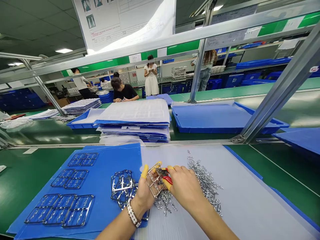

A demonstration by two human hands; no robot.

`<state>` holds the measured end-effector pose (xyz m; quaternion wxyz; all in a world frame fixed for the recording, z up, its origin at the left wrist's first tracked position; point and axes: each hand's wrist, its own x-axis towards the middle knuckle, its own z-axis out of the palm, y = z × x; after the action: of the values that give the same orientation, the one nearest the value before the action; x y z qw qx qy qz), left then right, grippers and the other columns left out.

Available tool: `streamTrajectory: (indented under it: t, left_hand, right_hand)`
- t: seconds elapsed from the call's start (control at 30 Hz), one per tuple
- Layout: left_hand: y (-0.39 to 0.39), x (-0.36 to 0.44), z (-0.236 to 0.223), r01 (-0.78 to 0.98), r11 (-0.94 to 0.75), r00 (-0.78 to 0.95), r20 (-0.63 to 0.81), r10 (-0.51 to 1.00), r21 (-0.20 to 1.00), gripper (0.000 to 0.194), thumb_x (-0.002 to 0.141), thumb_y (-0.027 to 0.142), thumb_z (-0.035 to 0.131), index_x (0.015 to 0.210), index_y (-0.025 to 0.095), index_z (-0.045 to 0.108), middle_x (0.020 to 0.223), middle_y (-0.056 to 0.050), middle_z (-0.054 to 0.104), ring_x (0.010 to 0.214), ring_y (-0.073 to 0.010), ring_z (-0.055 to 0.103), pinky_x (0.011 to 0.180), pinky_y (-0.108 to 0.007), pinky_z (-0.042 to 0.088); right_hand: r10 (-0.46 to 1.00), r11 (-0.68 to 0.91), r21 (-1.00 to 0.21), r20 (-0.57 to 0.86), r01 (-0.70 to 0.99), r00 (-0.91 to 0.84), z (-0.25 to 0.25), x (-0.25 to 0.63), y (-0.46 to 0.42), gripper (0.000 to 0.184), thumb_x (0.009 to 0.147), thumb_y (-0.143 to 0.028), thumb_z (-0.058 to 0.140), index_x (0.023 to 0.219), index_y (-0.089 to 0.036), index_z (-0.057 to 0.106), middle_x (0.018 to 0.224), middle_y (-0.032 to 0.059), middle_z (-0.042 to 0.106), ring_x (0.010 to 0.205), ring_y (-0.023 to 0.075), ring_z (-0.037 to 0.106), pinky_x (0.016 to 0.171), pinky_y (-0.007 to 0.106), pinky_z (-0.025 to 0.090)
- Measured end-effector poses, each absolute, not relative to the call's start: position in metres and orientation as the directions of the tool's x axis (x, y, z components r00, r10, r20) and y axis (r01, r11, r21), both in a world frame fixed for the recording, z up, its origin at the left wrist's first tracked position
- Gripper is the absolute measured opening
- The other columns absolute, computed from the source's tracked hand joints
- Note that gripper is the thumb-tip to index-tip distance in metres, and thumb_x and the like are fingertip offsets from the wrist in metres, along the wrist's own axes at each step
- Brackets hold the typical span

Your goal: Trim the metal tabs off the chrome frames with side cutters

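My left hand [145, 193], with yellow finger cots and a bracelet at the wrist, is closed on a small metal frame [154, 181] held tilted above the white sheet [250, 200]. My right hand [183, 186] is closed around red-handled cutters [167, 176], whose tip meets the frame's upper edge. A heap of small cut metal pieces [206, 181] lies on the white sheet just right of and under my hands. A pile of metal frames [122, 186] rests left of my left hand.
Flat metal frame grids [60, 210] lie spread on a blue sheet [105, 160] at left. Stacked trays [136, 121] and a blue tray [220, 120] stand behind a metal rail. A slanted metal post [280, 90] rises at right. Other people work at benches farther back.
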<state>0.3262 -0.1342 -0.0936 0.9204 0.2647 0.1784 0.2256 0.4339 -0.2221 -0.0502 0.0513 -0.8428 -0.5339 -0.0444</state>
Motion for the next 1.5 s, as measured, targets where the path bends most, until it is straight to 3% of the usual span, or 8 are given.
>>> streamTrajectory:
  t: [0.23,0.6,1.1,1.3,1.5]
  left_hand:
    - [-0.136,0.327,-0.094,-0.316,0.677,0.806,-0.188,0.561,0.664,0.051,0.088,0.05,0.041,0.117,0.014,0.06,0.111,-0.013,0.062,0.099,-0.0229,0.055,0.071,-0.029,0.047]
    - [-0.131,0.323,-0.083,-0.311,0.773,0.838,-0.224,0.498,0.553,0.058,0.085,0.057,0.04,0.114,0.011,0.059,0.114,-0.017,0.061,0.101,-0.0302,0.057,0.075,-0.042,0.049]
    - [-0.133,0.322,-0.092,-0.341,0.684,0.763,-0.235,0.602,0.645,0.054,0.084,0.056,0.043,0.113,0.014,0.06,0.117,-0.015,0.061,0.106,-0.0275,0.057,0.08,-0.036,0.047]
    - [-0.129,0.321,-0.087,-0.374,0.711,0.784,-0.207,0.586,0.595,0.059,0.084,0.059,0.04,0.116,0.013,0.058,0.118,-0.014,0.059,0.102,-0.026,0.058,0.069,-0.03,0.047]
    - [-0.131,0.324,-0.085,-0.379,0.708,0.765,-0.229,0.602,0.595,0.061,0.083,0.061,0.039,0.116,0.013,0.059,0.116,-0.014,0.06,0.104,-0.0268,0.056,0.082,-0.035,0.045]
  right_hand:
    - [0.9,-0.417,-0.014,0.134,0.909,0.415,-0.05,0.433,-0.221,0.017,0.082,-0.032,0.057,0.089,-0.018,0.063,0.084,0.009,0.066,0.08,0.0238,0.062,0.066,0.033,0.037]
    - [0.89,-0.447,-0.041,0.086,0.894,0.449,-0.059,0.431,-0.246,0.017,0.083,-0.033,0.055,0.088,-0.019,0.062,0.087,0.0083,0.066,0.086,0.0252,0.059,0.071,0.035,0.035]
    - [0.9,-0.423,-0.027,0.099,0.906,0.424,-0.063,0.424,-0.232,0.013,0.082,-0.024,0.054,0.088,-0.017,0.063,0.083,0.0098,0.065,0.081,0.0268,0.06,0.067,0.036,0.036]
    - [0.9,-0.422,-0.048,0.1,0.905,0.425,-0.058,0.417,-0.24,0.015,0.082,-0.027,0.055,0.09,-0.017,0.063,0.086,0.01,0.064,0.084,0.0264,0.059,0.07,0.037,0.036]
    - [0.919,-0.379,-0.092,0.077,0.921,0.386,-0.057,0.403,-0.24,0.014,0.081,-0.027,0.054,0.088,-0.017,0.062,0.089,0.0097,0.064,0.087,0.0259,0.056,0.072,0.037,0.034]
